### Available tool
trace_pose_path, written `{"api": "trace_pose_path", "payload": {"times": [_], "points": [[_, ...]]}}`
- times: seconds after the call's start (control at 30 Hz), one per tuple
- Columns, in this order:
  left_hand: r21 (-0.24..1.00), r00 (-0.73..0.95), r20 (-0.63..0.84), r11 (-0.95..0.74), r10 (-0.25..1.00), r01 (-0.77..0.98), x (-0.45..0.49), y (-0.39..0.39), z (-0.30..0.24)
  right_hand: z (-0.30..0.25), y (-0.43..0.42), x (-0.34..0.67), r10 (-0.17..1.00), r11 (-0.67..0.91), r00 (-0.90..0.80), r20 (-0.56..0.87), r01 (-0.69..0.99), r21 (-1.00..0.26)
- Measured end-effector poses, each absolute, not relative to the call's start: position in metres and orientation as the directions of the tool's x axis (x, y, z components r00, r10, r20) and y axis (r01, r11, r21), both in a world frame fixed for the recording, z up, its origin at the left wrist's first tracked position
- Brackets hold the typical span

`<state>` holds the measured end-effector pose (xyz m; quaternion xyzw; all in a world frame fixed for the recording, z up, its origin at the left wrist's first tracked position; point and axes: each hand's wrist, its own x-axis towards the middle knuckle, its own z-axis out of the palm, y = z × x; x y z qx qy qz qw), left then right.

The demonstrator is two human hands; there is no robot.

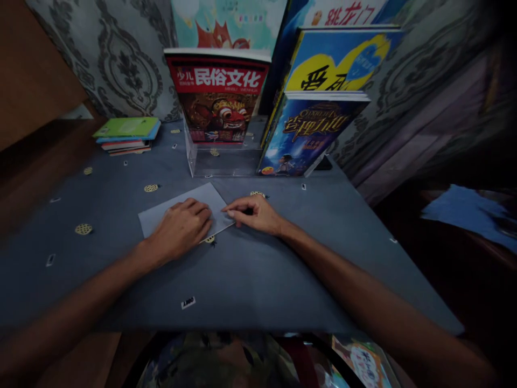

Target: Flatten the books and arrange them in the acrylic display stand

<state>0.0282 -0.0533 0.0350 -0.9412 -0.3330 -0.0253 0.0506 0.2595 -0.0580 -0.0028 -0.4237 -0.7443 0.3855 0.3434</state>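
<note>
A pale sheet of paper (202,196) lies at a slant on the table in front of me; whether it is folded, I cannot tell. My left hand (181,225) rests palm down across its middle, fingers lying on the surface and slightly bent. At the right-hand edge of the paper, my right hand (254,213) is closed in a pinch, thumb and index finger meeting on the edge. The left hand covers the near middle part of the sheet.
Beyond the paper, a clear acrylic stand (226,161) holds a red book (220,102) and other upright books, including a dark blue book (311,134). A small stack of books (127,132) lies at the back left. The grey-blue tablecloth (258,291) has pineapple prints.
</note>
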Motion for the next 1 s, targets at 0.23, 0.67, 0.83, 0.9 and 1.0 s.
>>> {"api": "trace_pose_path", "payload": {"times": [0.23, 0.67, 0.83, 0.9, 1.0], "points": [[-0.133, 0.595, -0.049, -0.595, 0.803, 0.793, 0.001, -0.024, 0.045, 0.006, -0.072, 0.251, 0.832, 0.532, -0.475, 0.288, 0.537, -0.654], [-0.120, 0.444, 0.009, -0.439, 0.896, 0.890, -0.008, -0.014, 0.042, 0.001, -0.038, 0.247, 0.876, 0.482, -0.422, 0.233, 0.768, -0.421], [-0.091, 0.432, 0.047, -0.427, 0.901, 0.900, -0.005, -0.005, 0.036, 0.003, -0.020, 0.240, 0.894, 0.447, -0.410, 0.179, 0.834, -0.324], [-0.085, 0.435, 0.051, -0.430, 0.899, 0.899, -0.004, -0.001, 0.035, 0.005, -0.015, 0.239, 0.902, 0.431, -0.402, 0.157, 0.857, -0.281], [-0.100, 0.445, 0.051, -0.439, 0.894, 0.893, -0.003, 0.000, 0.035, 0.007, -0.011, 0.239, 0.898, 0.437, -0.411, 0.157, 0.873, -0.217]]}}
